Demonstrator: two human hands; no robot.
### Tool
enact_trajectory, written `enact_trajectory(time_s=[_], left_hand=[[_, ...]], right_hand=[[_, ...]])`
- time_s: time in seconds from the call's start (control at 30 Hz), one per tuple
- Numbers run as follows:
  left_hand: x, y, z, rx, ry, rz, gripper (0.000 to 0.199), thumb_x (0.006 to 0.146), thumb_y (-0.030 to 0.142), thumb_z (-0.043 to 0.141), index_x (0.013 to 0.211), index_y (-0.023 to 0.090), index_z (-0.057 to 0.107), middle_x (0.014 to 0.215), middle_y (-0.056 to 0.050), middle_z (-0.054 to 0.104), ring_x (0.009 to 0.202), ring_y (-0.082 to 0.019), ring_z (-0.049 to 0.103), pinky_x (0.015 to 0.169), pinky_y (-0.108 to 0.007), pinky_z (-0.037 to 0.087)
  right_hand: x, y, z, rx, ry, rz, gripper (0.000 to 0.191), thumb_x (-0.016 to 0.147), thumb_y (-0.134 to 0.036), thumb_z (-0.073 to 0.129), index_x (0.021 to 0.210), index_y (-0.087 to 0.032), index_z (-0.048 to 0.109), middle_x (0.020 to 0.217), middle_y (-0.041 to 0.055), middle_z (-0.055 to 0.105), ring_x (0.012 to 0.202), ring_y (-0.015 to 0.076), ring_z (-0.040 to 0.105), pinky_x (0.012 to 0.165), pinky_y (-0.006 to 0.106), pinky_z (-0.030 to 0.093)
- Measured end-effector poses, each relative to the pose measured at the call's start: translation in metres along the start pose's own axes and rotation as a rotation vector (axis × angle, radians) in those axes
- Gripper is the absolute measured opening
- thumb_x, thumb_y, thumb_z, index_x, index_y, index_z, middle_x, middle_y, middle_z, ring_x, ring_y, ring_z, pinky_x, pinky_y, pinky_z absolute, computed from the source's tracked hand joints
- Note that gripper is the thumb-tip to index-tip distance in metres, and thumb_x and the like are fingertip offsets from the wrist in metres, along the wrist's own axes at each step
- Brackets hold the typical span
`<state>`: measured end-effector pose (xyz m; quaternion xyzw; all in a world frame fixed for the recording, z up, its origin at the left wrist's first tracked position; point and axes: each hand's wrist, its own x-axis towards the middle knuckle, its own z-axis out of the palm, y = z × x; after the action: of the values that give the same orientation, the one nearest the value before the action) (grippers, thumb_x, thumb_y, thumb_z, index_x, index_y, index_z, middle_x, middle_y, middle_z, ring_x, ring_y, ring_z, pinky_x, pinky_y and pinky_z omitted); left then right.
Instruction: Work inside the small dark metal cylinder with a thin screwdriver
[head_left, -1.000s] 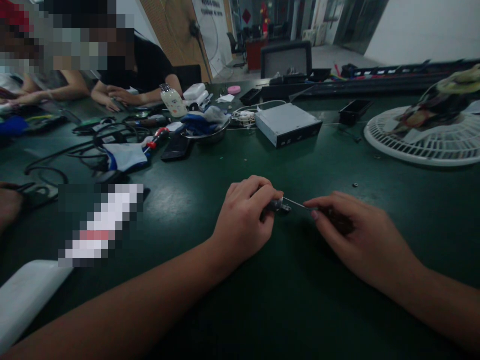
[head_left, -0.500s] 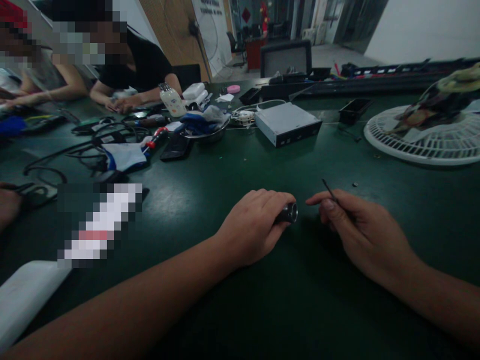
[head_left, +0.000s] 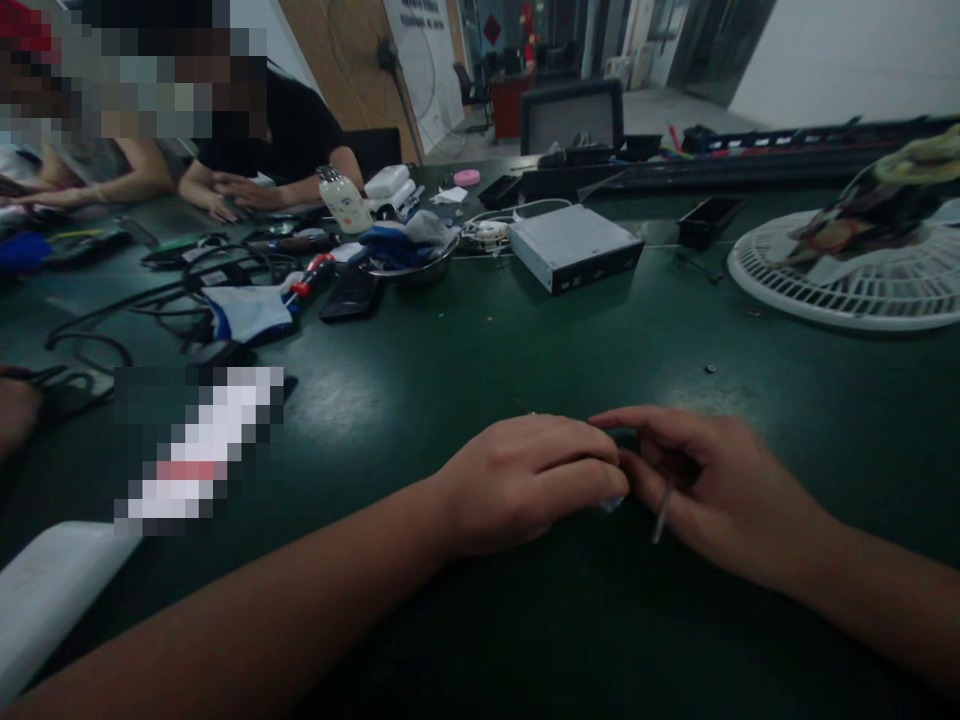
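Observation:
My left hand (head_left: pixel 536 485) is closed over a small dark cylinder, now almost wholly hidden by the fingers. Just a bluish-grey bit (head_left: pixel 613 504) shows below the fingertips, and a thin dark tip sticks out above the knuckles. Close by on the right, my right hand (head_left: pixel 724 485) has its fingertips at the left hand's fingers; whether they touch the cylinder I cannot tell. It holds a thin rod (head_left: pixel 662 512), whose pale end points down past the thumb. Both hands are low over the dark green table (head_left: pixel 450 370).
Beyond the hands lies a grey disc drive (head_left: pixel 574 245). A white fan grille (head_left: pixel 840 290) with a motor is at the right, and a small nut (head_left: pixel 709 369) lies nearer. Cables, gloves, a bowl (head_left: pixel 420 270) and a black phone (head_left: pixel 351 298) crowd the left. Other people sit at the far left.
My left hand has turned and moved slightly right and down, covering the cylinder's open end. The right hand has come against it, and its rod now points down instead of up.

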<state>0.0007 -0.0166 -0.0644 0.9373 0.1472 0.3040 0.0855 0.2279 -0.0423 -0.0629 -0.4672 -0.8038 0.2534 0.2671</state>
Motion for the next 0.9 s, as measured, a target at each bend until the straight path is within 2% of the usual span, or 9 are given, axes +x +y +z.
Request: enact_trajectory(time_s=[0.17, 0.3, 0.43, 0.57, 0.73, 0.9], left_hand=[[0.005, 0.004, -0.007, 0.007, -0.031, 0.077, 0.012, 0.099, 0.020, 0.058, 0.095, 0.021, 0.069, 0.107, -0.007, 0.074, 0.102, -0.017, 0.070, 0.089, -0.028, 0.061], [0.006, 0.004, -0.009, 0.025, 0.021, 0.075, 0.012, 0.098, 0.019, 0.058, 0.091, 0.021, 0.068, 0.105, -0.007, 0.072, 0.102, -0.017, 0.069, 0.092, -0.029, 0.060], [0.005, 0.003, -0.005, 0.008, 0.084, 0.117, 0.007, 0.096, 0.016, 0.061, 0.093, 0.019, 0.066, 0.102, -0.007, 0.071, 0.100, -0.017, 0.069, 0.090, -0.030, 0.061], [0.002, 0.003, 0.000, 0.038, 0.109, 0.029, 0.006, 0.097, 0.017, 0.060, 0.093, 0.021, 0.063, 0.106, -0.006, 0.070, 0.102, -0.016, 0.068, 0.090, -0.030, 0.061], [-0.002, 0.001, 0.002, 0.038, 0.147, -0.092, 0.013, 0.094, 0.013, 0.062, 0.104, 0.021, 0.064, 0.109, -0.007, 0.069, 0.102, -0.016, 0.068, 0.088, -0.031, 0.060], [-0.003, -0.006, 0.003, 0.040, 0.120, -0.245, 0.026, 0.088, 0.010, 0.066, 0.112, 0.018, 0.064, 0.113, -0.009, 0.069, 0.104, -0.018, 0.067, 0.088, -0.034, 0.059]], right_hand=[[0.001, -0.004, -0.005, 0.031, -0.074, -0.093, 0.028, 0.083, -0.017, 0.059, 0.106, -0.020, 0.074, 0.076, 0.0025, 0.070, 0.065, 0.0158, 0.062, 0.059, 0.029, 0.044], [0.003, -0.003, -0.008, 0.091, -0.114, -0.085, 0.018, 0.084, -0.017, 0.060, 0.097, -0.021, 0.073, 0.078, 0.0018, 0.070, 0.067, 0.0156, 0.062, 0.060, 0.028, 0.046], [0.004, -0.001, -0.007, 0.109, -0.099, -0.071, 0.016, 0.084, -0.013, 0.062, 0.094, -0.021, 0.071, 0.081, 0.0012, 0.070, 0.071, 0.0151, 0.063, 0.062, 0.027, 0.047], [0.004, -0.001, -0.006, 0.115, -0.071, -0.059, 0.014, 0.086, -0.011, 0.061, 0.091, -0.021, 0.069, 0.082, 0.0014, 0.070, 0.070, 0.0142, 0.063, 0.060, 0.026, 0.046], [0.002, -0.004, -0.009, 0.081, 0.109, 0.002, 0.014, 0.094, -0.021, 0.058, 0.093, -0.021, 0.072, 0.081, 0.0033, 0.070, 0.068, 0.0157, 0.062, 0.058, 0.027, 0.047], [0.000, -0.002, -0.008, 0.061, 0.190, 0.001, 0.018, 0.095, -0.026, 0.061, 0.104, -0.024, 0.076, 0.097, 0.0063, 0.075, 0.075, 0.0181, 0.068, 0.059, 0.029, 0.051]])
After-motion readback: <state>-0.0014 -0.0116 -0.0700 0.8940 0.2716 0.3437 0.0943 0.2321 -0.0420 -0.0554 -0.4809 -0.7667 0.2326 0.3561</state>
